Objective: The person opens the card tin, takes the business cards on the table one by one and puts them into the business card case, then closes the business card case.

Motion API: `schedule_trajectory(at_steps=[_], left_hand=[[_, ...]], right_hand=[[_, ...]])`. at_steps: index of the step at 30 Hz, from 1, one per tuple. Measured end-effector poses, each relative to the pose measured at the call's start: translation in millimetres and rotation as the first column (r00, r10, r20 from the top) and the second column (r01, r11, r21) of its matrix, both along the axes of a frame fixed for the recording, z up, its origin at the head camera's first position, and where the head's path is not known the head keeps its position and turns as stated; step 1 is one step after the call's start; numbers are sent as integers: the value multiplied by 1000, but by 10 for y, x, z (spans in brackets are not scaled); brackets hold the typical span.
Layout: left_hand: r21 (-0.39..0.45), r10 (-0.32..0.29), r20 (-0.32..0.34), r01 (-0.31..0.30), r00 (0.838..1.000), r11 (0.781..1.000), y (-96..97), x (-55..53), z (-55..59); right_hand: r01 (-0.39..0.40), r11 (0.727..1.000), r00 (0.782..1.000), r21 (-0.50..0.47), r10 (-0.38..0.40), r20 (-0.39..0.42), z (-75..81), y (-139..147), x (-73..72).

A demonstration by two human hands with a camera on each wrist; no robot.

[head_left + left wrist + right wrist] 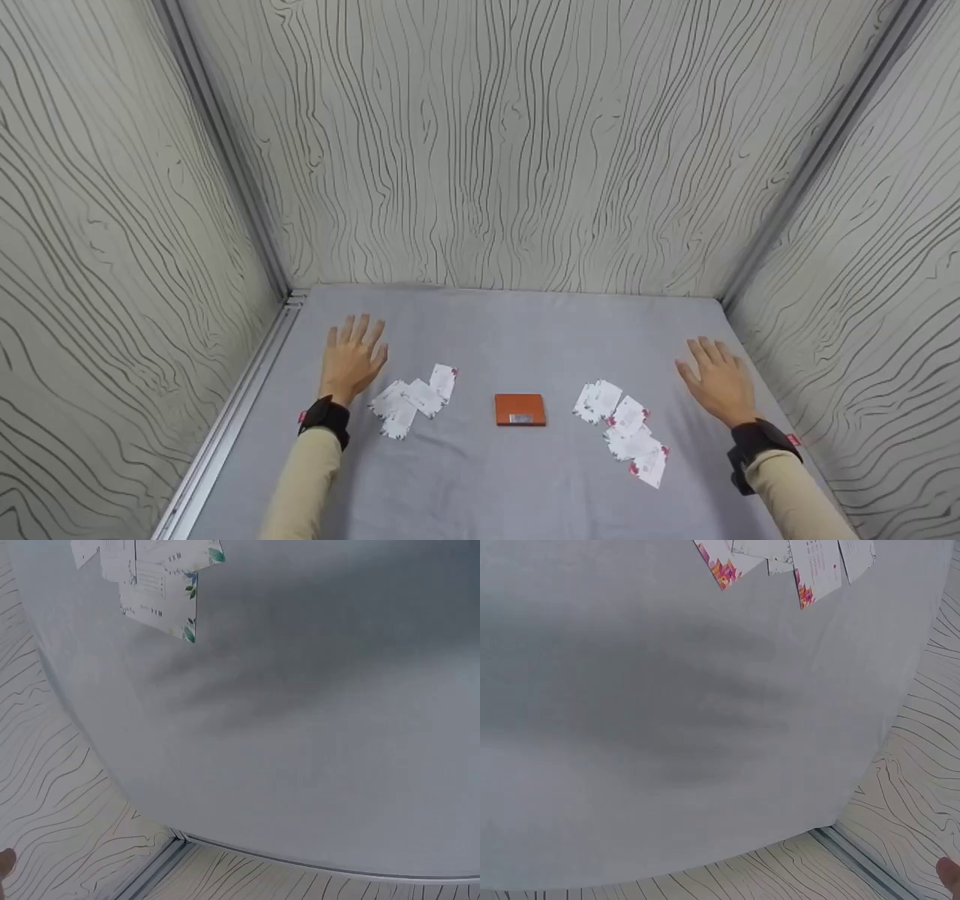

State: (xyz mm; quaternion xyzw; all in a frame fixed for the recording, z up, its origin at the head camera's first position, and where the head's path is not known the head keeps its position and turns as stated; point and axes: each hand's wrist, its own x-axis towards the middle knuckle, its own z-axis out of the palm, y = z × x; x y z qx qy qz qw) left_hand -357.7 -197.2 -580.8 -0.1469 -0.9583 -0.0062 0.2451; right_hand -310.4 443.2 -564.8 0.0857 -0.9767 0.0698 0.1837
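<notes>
My left hand (351, 362) is raised over the left part of the grey cloth, fingers spread and holding nothing. Just right of it lies a loose group of white business cards (426, 397); in the left wrist view these cards (161, 600) show green leaf prints. On the other side, my right hand (720, 381) hovers with straight fingers and an unfilled palm. Left of that hand, more white cards (630, 417) overlap in a slanting line, and the right wrist view shows pink and orange corners on these cards (814, 570). An orange card case (520, 410) with a silvery plate lies between both groups.
A grey cloth (510, 337) covers the table. Wood-grain patterned panels (480, 150) enclose it at the back and both sides. Metal rails (225, 150) run up the corners, and another rail (225, 427) follows the table's left edge.
</notes>
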Motion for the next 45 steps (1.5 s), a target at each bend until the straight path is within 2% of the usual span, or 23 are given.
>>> schedule_trajectory(at_steps=[6, 11, 16, 20, 25, 31, 35, 41, 45], left_hand=[[18, -27, -6, 27, 1000, 999, 87, 16, -88], [53, -49, -41, 51, 998, 997, 167, 22, -169], [72, -62, -61, 67, 996, 995, 263, 29, -247], [103, -66, -51, 71, 996, 992, 358, 50, -313], [135, -79, -39, 83, 996, 987, 484, 66, -408], [175, -97, -55, 106, 994, 979, 626, 87, -487], [166, -102, -47, 108, 994, 980, 703, 114, -531], [159, -126, -51, 133, 991, 978, 801, 127, -624], [163, -130, -32, 134, 991, 977, 861, 130, -678]], right_hand=[[2, 999, 1000, -34, -3, -4, -160, -86, 52], [-9, 997, 1000, -71, 9, -8, -280, -191, 80], [-38, 994, 998, -107, 33, -47, -394, -323, 102], [-66, 990, 995, -127, 55, -88, -498, -431, 114], [-120, 983, 980, -136, 95, -177, -622, -538, 127], [-166, 976, 965, -141, 131, -225, -735, -674, 150], [-198, 970, 959, -142, 162, -231, -813, -790, 177], [-198, 969, 964, -149, 166, -206, -953, -989, 214], [-229, 963, 956, -144, 195, -219, -1039, -1120, 222]])
